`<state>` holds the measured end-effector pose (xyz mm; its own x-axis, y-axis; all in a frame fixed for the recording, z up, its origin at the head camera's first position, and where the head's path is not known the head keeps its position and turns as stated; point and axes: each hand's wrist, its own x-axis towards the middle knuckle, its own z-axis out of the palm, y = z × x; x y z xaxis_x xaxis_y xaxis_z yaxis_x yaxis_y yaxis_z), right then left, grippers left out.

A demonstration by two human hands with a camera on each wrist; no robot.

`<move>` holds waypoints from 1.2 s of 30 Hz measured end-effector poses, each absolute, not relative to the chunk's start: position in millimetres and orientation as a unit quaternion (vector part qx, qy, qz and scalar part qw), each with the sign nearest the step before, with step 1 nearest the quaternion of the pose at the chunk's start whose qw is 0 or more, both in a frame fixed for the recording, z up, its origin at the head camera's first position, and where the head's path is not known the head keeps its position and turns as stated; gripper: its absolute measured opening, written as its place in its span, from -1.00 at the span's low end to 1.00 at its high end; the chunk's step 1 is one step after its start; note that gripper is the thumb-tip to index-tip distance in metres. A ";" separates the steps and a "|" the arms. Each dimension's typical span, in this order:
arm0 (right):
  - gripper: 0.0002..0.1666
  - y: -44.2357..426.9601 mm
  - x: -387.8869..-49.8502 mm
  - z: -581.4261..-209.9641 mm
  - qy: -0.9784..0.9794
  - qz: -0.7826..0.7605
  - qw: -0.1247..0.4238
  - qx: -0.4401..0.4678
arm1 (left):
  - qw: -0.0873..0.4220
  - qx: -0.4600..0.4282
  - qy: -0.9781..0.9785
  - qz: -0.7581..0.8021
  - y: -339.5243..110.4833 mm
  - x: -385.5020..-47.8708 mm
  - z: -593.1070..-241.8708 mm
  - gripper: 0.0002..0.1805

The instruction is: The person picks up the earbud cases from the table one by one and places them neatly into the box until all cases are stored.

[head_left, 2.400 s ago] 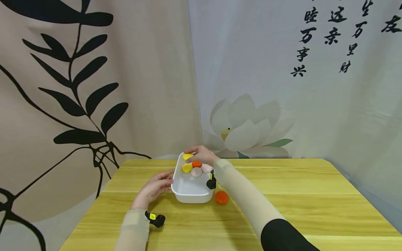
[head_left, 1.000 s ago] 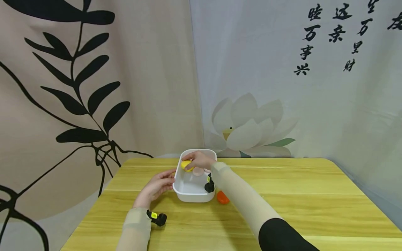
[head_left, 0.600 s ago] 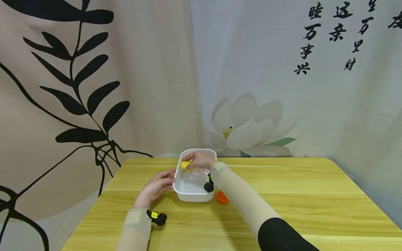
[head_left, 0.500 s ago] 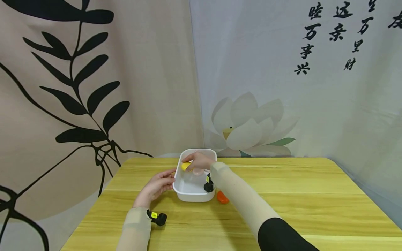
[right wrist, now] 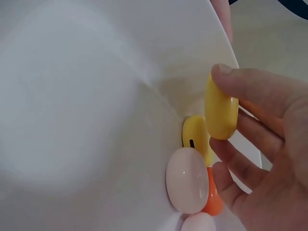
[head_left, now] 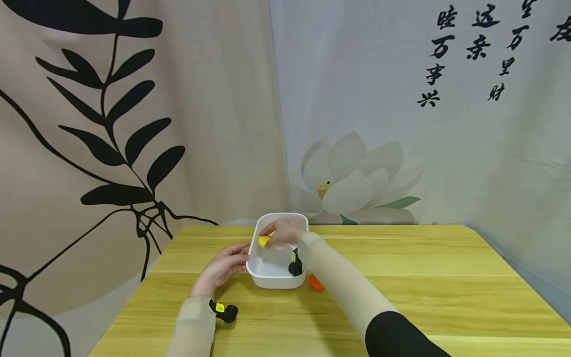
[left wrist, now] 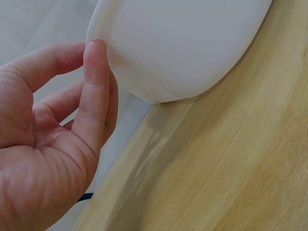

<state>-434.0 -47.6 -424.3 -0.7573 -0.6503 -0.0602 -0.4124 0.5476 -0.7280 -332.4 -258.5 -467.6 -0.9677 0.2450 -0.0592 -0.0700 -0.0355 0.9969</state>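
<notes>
In the head view my right hand (head_left: 282, 233) reaches into the white box (head_left: 275, 282). Seen from the right wrist, its thumb and fingers pinch a glossy yellow oval piece (right wrist: 221, 108), held on edge near the box wall. Close by lie a second yellow piece (right wrist: 193, 132) with a black mark, a pale pink piece (right wrist: 186, 180), an orange piece (right wrist: 213, 202) and another pale pink one (right wrist: 199, 223). My left hand (head_left: 223, 265) touches the box's left side from outside, fingers relaxed; its thumb (left wrist: 95, 67) rests against the wall in the left wrist view.
A lone orange piece (head_left: 315, 282) lies on the wooden table (head_left: 428, 282), beside the box's near right corner and partly behind my right forearm. The box stands near the table's back edge. A patterned curtain (head_left: 223, 124) hangs behind.
My right hand has come from the box's far left corner slightly nearer, bringing the yellow piece over the other pieces. The left hand keeps its touch on the box.
</notes>
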 end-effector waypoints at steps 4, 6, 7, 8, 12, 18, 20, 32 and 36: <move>-0.47 -49.2 -430.7 -422.4 0.866 -0.362 0.163 -0.305 | 0.106 0.058 0.687 0.717 -258.5 -332.8 -467.6 -0.38; -0.47 -49.9 -429.7 -422.2 0.868 -0.360 0.162 -0.302 | 0.104 0.059 0.687 0.717 -258.6 -332.8 -467.5 -0.38; -0.48 -49.7 -429.1 -422.5 0.869 -0.359 0.161 -0.301 | 0.104 0.058 0.684 0.719 -258.2 -332.6 -467.5 -0.38; -0.48 -49.6 -428.9 -423.0 0.870 -0.358 0.160 -0.300 | 0.105 0.058 0.683 0.720 -257.9 -332.4 -467.5 -0.38; -0.48 -48.7 -428.1 -423.7 0.867 -0.366 0.164 -0.295 | 0.105 0.061 0.681 0.722 -257.4 -331.6 -466.7 -0.39; -0.50 -48.0 -424.9 -421.5 0.864 -0.379 0.188 -0.275 | 0.103 0.061 0.681 0.722 -257.7 -331.7 -466.4 -0.38; -0.51 -47.9 -423.8 -420.7 0.866 -0.378 0.193 -0.265 | 0.104 0.060 0.681 0.723 -257.4 -331.9 -466.8 -0.38; -0.55 -49.0 -421.9 -417.8 0.868 -0.381 0.178 -0.263 | 0.103 0.056 0.680 0.724 -255.9 -332.3 -468.1 -0.38; -0.55 -46.8 -425.9 -412.3 0.878 -0.356 0.175 -0.269 | 0.105 0.064 0.680 0.723 -257.9 -332.1 -467.4 -0.37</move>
<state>-425.9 -46.8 -412.3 -0.7945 -0.5961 -0.1157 -0.3467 0.6017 -0.7195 -332.1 -257.9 -467.4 -0.9697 0.2388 -0.0514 -0.0660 -0.0535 0.9964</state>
